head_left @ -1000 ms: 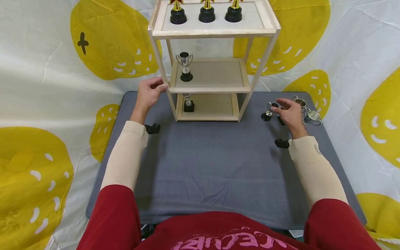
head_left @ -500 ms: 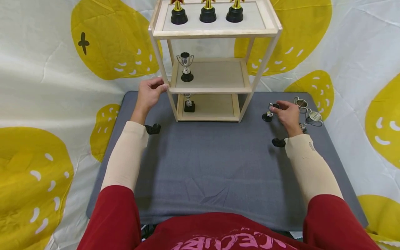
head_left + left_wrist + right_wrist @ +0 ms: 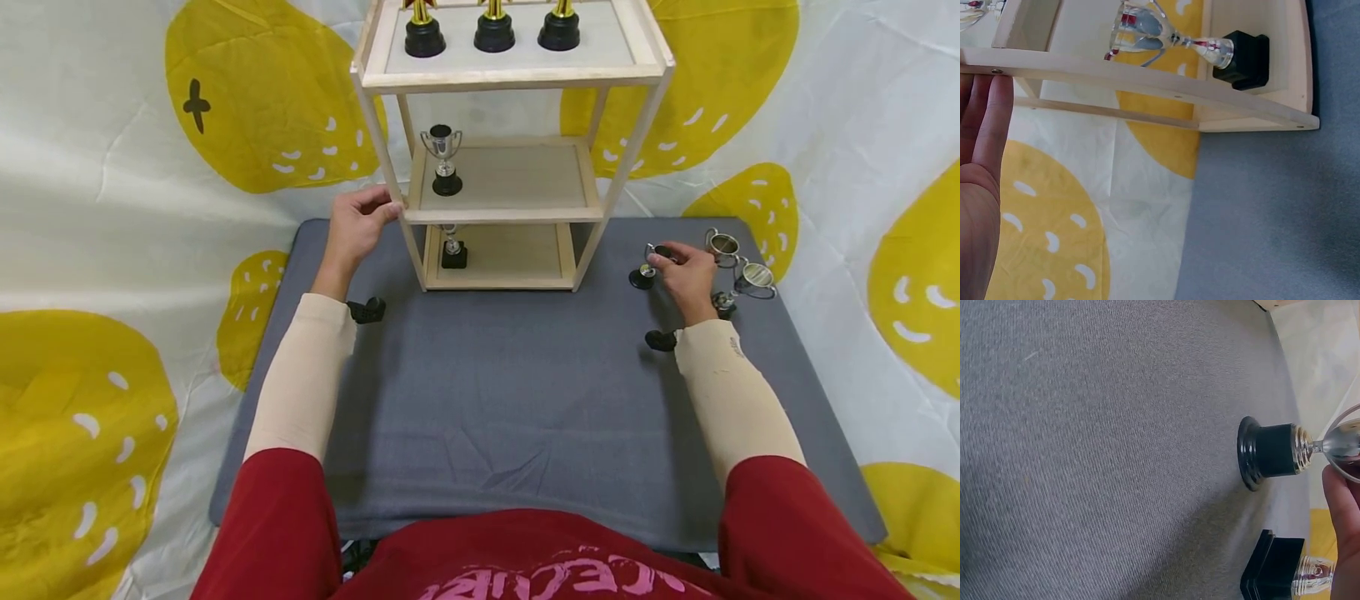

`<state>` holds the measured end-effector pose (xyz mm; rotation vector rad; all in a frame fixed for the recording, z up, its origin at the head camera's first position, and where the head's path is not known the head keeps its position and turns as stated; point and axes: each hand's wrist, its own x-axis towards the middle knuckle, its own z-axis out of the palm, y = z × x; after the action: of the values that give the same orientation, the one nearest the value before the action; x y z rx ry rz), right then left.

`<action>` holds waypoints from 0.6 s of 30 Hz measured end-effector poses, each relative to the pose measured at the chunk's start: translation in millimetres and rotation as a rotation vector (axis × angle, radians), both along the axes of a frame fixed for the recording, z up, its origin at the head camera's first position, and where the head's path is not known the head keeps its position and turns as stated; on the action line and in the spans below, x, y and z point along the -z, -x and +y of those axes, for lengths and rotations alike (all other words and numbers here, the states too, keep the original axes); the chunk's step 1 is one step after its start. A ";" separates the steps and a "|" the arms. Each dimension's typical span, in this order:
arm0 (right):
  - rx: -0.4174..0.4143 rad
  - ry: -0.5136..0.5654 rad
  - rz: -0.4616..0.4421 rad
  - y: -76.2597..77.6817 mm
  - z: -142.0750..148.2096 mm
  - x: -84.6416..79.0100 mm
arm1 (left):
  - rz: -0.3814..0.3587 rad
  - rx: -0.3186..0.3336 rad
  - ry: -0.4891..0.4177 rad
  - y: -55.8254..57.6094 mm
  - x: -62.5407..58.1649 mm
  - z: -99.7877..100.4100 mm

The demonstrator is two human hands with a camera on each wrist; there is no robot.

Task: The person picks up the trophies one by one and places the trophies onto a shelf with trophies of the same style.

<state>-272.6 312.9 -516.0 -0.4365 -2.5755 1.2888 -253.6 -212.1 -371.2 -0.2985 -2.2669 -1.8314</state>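
At the wooden shelf's (image 3: 517,215) left front post, my left hand (image 3: 356,229) holds the upright between thumb and fingers. In the left wrist view its fingers (image 3: 991,125) reach behind the wood. To the right of the shelf, my right hand (image 3: 688,279) pinches a small silver trophy cup (image 3: 1275,450) near its bowl. That cup is upright on its round black base, which appears to be on or just above the table. Two more trophy cups, one behind (image 3: 722,243) and one farther right (image 3: 757,277), stand beside the hand.
A silver trophy (image 3: 446,160) stands at the left of the middle shelf, and another (image 3: 453,252) at the left of the bottom shelf. Several-tiered framing holds three gold star trophies (image 3: 493,33) on top. Grey cloth covers the table (image 3: 510,400); patterned fabric hangs behind.
My right hand has closed on the trophy cup's upper part, and its forearm has shifted slightly left. The left hand has stayed at the shelf post.
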 end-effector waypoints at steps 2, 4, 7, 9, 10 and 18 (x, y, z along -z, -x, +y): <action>0.010 0.011 0.003 0.6 -1.5 -0.5 | 0.007 -0.001 -0.002 0.4 0.0 -1.0; 0.024 0.036 0.011 0.3 -2.9 -0.5 | 0.006 0.001 -0.011 0.7 0.1 -1.5; 0.043 0.072 0.026 0.8 -4.0 0.7 | 0.010 0.005 -0.015 1.7 -0.5 -1.8; 0.057 0.096 0.035 1.0 -4.1 2.3 | 0.010 0.006 -0.013 1.9 -0.5 -1.4; 0.061 0.096 0.036 1.3 -4.1 2.8 | 0.013 0.005 -0.012 2.0 -0.7 -1.4; 0.070 0.108 0.007 0.3 -4.1 1.4 | 0.007 -0.006 0.014 1.7 -0.3 -2.2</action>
<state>-272.9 308.8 -517.3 -0.5365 -2.4698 1.4060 -255.3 -214.3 -370.8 -0.3004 -2.2741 -1.8095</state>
